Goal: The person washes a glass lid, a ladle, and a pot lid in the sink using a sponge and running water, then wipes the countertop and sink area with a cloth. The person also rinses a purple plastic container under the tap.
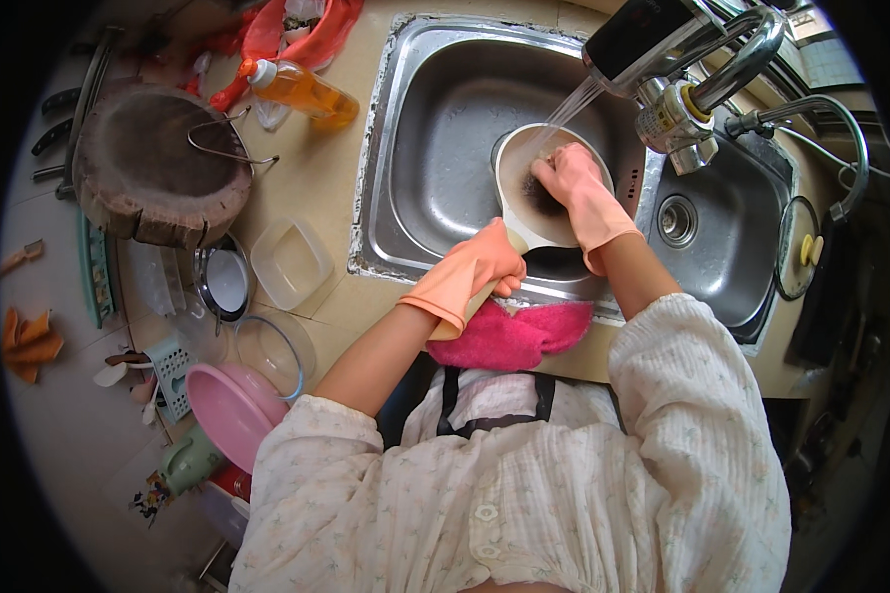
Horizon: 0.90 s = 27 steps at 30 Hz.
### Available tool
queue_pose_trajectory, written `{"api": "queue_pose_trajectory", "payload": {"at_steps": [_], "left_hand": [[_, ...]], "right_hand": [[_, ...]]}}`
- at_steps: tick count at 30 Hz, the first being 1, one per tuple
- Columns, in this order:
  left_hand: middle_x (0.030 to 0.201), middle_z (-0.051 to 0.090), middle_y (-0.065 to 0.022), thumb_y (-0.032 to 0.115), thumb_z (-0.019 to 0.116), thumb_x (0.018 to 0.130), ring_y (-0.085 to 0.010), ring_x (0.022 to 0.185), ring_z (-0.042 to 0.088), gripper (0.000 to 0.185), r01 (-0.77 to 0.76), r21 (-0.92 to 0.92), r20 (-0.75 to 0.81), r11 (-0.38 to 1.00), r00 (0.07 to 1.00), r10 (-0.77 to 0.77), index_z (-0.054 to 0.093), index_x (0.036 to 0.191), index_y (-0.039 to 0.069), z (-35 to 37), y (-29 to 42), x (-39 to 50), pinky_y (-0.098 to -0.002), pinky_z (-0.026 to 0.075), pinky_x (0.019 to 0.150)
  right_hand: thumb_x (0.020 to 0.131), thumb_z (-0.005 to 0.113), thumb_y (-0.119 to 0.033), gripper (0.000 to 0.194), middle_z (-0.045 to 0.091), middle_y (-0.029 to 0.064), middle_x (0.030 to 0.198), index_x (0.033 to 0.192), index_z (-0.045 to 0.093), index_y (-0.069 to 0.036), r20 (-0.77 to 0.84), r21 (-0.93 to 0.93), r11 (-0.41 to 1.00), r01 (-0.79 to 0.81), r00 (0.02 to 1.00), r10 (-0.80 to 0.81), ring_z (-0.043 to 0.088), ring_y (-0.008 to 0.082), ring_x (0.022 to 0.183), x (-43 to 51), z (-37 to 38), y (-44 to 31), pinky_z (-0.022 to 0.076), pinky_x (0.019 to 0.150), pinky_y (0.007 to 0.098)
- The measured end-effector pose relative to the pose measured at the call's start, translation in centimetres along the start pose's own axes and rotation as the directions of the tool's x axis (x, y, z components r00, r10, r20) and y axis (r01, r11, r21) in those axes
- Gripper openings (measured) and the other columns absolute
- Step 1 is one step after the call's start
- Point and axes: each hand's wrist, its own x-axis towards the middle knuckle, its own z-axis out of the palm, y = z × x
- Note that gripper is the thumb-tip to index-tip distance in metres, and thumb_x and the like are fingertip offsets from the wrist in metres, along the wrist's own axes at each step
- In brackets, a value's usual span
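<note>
My left hand (482, 259), in an orange rubber glove, is closed around the cream handle (518, 240) of a pan. The round, pale pan (518, 174) is held tilted over the larger steel sink basin (445, 163). Inside it is my gloved right hand (575, 174), fingers curled down against the inner surface; whether they hold something is hidden. A dark patch (540, 199) shows beside those fingers, its nature unclear. Water (567, 107) streams from the faucet head (630, 48) into the pan. Under my left wrist, a bright pink cloth (519, 333) lies on the counter edge.
A smaller basin (719, 230) adjoins at right, with a glass lid (797, 248) by its edge. Left on the counter are a dish soap bottle (304, 93), a thick wooden chopping block (159, 163), a plastic container (291, 263), a clear bowl (276, 356) and a pink basin (226, 415).
</note>
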Motion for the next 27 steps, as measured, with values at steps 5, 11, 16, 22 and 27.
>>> {"api": "queue_pose_trajectory", "payload": {"at_steps": [5, 11, 16, 22, 27], "left_hand": [[0.073, 0.067, -0.0120, 0.002, 0.075, 0.083, -0.0154, 0.054, 0.063, 0.048, -0.018, 0.003, 0.012, 1.000, 1.000, 0.018, 0.049, 0.122, -0.009, -0.1, 0.2, -0.4, -0.0317, 0.055, 0.050], [0.077, 0.071, -0.0129, 0.001, 0.073, 0.084, -0.0177, 0.059, 0.069, 0.069, -0.008, 0.030, 0.053, 1.000, 0.999, 0.007, 0.036, 0.141, -0.008, -0.1, 0.3, 0.3, -0.0322, 0.058, 0.054], [0.075, 0.066, -0.0116, 0.001, 0.076, 0.083, -0.0154, 0.054, 0.062, 0.050, -0.040, -0.101, 0.025, 0.994, 0.999, 0.043, 0.048, 0.125, -0.005, -0.1, -0.6, 0.2, -0.0314, 0.053, 0.047], [0.072, 0.065, -0.0110, 0.000, 0.072, 0.085, -0.0164, 0.051, 0.060, 0.059, -0.026, -0.065, -0.026, 0.998, 0.999, 0.024, 0.040, 0.134, -0.004, 0.2, 0.1, -0.6, -0.0324, 0.051, 0.044], [0.077, 0.073, -0.0116, 0.000, 0.066, 0.091, -0.0188, 0.056, 0.070, 0.052, 0.064, 0.189, -0.082, 0.980, 0.995, -0.050, 0.036, 0.133, 0.002, -1.4, 0.5, 1.0, -0.0331, 0.057, 0.051]], "right_hand": [[0.093, 0.070, -0.040, 0.041, 0.066, 0.0216, 0.133, 0.117, 0.075, -0.007, -0.166, 0.061, 0.993, 0.101, 0.982, -0.089, 0.063, 0.0388, 0.125, -0.9, 2.4, 2.2, 0.0501, 0.107, 0.0449], [0.084, 0.075, -0.018, 0.028, 0.074, 0.0195, 0.115, 0.110, 0.076, -0.009, -0.576, 0.179, 0.862, 0.474, 0.761, -0.298, 0.069, 0.0363, 0.110, -1.9, 7.6, 3.7, 0.0550, 0.090, 0.0403], [0.084, 0.077, -0.027, 0.022, 0.076, 0.0186, 0.097, 0.094, 0.081, -0.008, 0.242, 0.139, 0.966, 0.218, 0.939, -0.246, 0.073, 0.0359, 0.094, -7.4, -0.2, -0.2, 0.0574, 0.086, 0.0428], [0.085, 0.067, -0.016, 0.018, 0.075, 0.0185, 0.109, 0.098, 0.077, -0.007, -0.166, -0.091, 0.996, 0.012, 0.986, -0.027, 0.069, 0.0398, 0.108, -0.7, 1.9, 2.1, 0.0559, 0.094, 0.0471], [0.088, 0.063, -0.015, 0.015, 0.071, 0.0188, 0.096, 0.093, 0.071, -0.004, -0.191, 0.614, 0.734, 0.289, 0.957, -0.217, 0.068, 0.0328, 0.093, 0.6, 3.5, -4.1, 0.0537, 0.084, 0.0427]]}}
